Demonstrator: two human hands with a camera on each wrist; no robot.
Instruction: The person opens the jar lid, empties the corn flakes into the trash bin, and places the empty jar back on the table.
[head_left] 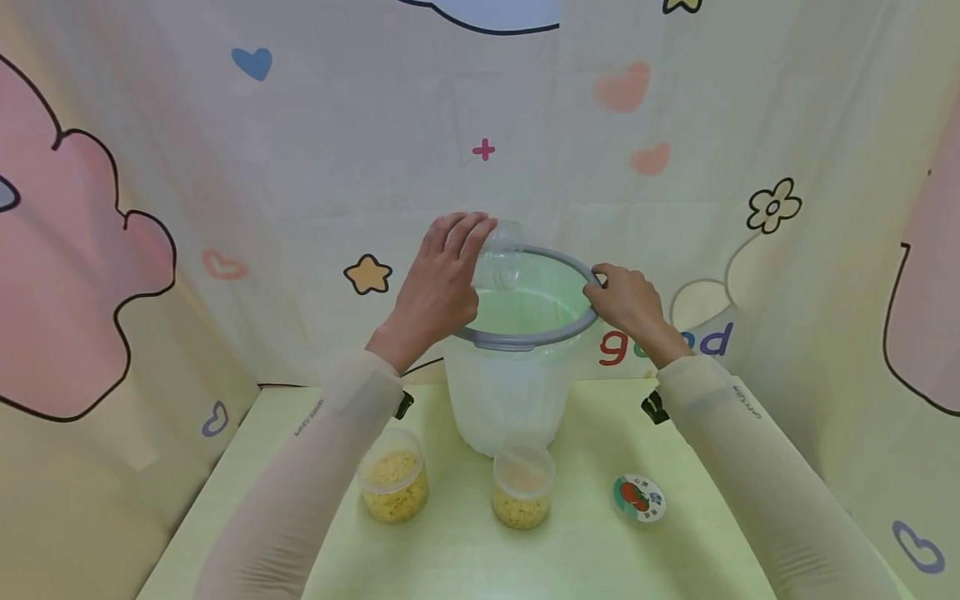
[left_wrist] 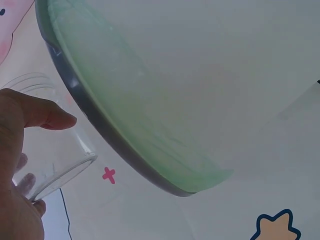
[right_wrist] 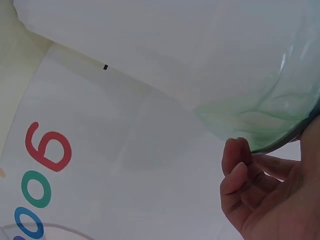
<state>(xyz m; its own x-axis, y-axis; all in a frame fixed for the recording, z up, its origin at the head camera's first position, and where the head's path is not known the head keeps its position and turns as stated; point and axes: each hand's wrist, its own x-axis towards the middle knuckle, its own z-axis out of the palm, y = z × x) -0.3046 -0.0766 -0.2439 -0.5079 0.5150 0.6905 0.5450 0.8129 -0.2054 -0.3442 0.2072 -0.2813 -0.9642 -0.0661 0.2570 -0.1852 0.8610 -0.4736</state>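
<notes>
A white trash can (head_left: 506, 392) with a grey rim ring (head_left: 517, 340) and a green bag lining (head_left: 525, 308) stands at the back of the table. Over its left side, my left hand (head_left: 442, 279) grips a clear plastic jar (head_left: 504, 254), tipped on its side. In the left wrist view the thumb and fingers wrap the jar (left_wrist: 55, 145), which looks see-through with nothing visible inside. My right hand (head_left: 626, 300) holds the rim at its right side, thumb and fingers around the ring. The right wrist view shows the curled fingers (right_wrist: 235, 185) beside the bag's edge.
On the table (head_left: 450, 567) in front of the can stand two clear tubs of yellowish flakes, a left tub (head_left: 395, 487) and a middle tub (head_left: 522, 496). A round lid with a tomato label (head_left: 639, 498) lies to the right. A printed curtain (head_left: 360, 150) hangs behind.
</notes>
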